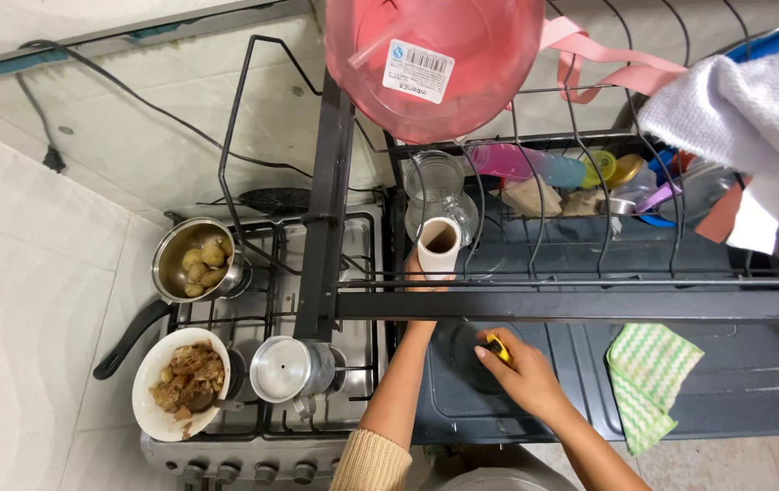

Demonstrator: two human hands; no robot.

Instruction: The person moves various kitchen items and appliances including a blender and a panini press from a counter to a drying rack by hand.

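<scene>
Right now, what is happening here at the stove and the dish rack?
A person stands at a kitchen counter. The left hand holds a white cup up at the black dish rack. The right hand grips a yellow sponge on the dark drainboard, near a green cloth. On the stove sit a pot of potatoes, a bowl of food and a metal pot.

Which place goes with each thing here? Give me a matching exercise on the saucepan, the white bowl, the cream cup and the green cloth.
Things:
1. saucepan
2. white bowl
3. cream cup
4. green cloth

Places:
A. in the left hand, at the dish rack
B. front of the stove, holding brown food
C. dark counter, beside the right hand
D. back burner, holding potatoes

Pairs: 1-D, 2-B, 3-A, 4-C
</scene>
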